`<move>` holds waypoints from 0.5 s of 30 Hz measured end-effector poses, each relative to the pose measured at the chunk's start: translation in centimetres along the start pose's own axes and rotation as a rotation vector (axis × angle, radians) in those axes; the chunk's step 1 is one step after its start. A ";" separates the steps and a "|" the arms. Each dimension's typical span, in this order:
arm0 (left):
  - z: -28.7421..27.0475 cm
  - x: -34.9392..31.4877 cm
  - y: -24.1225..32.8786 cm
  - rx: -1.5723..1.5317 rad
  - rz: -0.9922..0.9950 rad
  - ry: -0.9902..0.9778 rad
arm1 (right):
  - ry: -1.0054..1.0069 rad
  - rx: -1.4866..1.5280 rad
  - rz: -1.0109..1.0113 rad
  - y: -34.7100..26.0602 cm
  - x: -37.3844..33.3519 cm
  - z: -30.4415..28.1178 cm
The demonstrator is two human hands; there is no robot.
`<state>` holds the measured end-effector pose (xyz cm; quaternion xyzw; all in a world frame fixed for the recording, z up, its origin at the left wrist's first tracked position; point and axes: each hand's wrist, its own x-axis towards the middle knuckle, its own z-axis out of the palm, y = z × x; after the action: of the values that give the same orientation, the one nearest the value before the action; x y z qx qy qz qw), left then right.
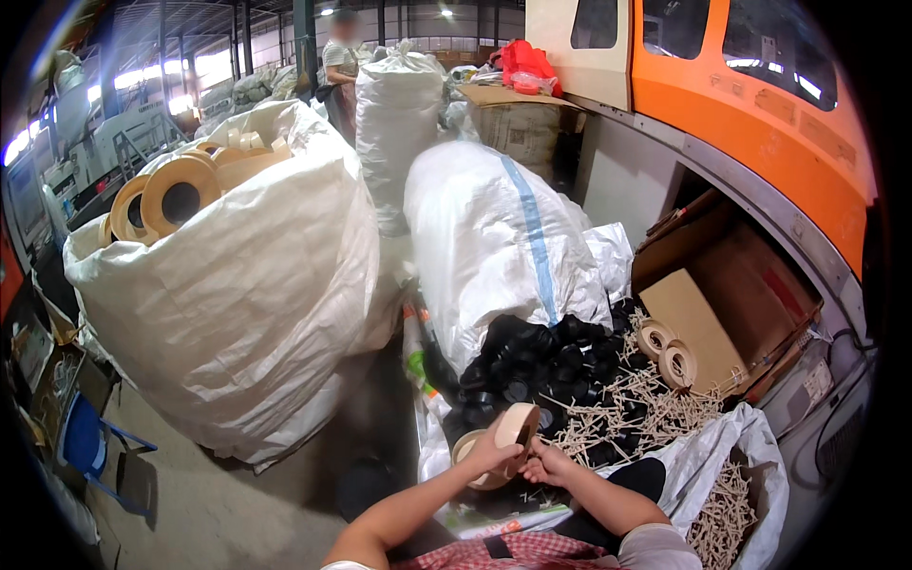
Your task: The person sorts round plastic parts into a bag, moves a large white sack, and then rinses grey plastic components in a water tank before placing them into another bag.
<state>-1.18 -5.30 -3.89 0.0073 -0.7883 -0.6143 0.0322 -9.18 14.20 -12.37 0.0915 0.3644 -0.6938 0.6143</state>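
A beige plastic ring point(521, 420) with a raised collar is gripped in my left hand point(488, 455), tilted up in front of my lap. Close to its lower right edge is my right hand point(548, 465), fingers curled and drawn together; whatever they pinch is too small to make out. A second beige ring point(464, 445) shows behind my left hand, partly covered by it. Just beyond lie a heap of black rounded plastic parts point(546, 366) and a scatter of thin beige sticks point(655, 408).
A big white sack point(247, 304) of beige rings point(178, 195) stands left. A blue-striped white sack point(475, 237) leans ahead. Right are a cardboard box point(698, 323), an open sack point(765, 484) of sticks and an orange machine point(684, 85). Another person point(344, 76) stands far back.
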 end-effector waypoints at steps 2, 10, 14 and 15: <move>-0.4 1.2 -6.8 -0.081 -0.108 0.203 | 0.656 -0.936 -0.420 1.2 -0.9 4.2; -2.4 1.9 -10.7 0.235 -0.447 0.283 | 0.561 -1.574 -0.423 -3.3 -5.9 -0.1; -3.2 1.3 -13.3 0.465 -0.513 0.183 | 0.878 -1.631 -0.507 -8.9 -8.2 -3.6; -2.2 1.4 -11.6 0.605 -0.474 0.199 | 0.965 -1.517 -0.519 -10.2 -9.3 -6.0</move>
<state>-2.73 -10.33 -14.49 0.2577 -0.9033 -0.3410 -0.0376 -18.38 25.01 -7.31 -0.1399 0.9444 -0.2731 0.1179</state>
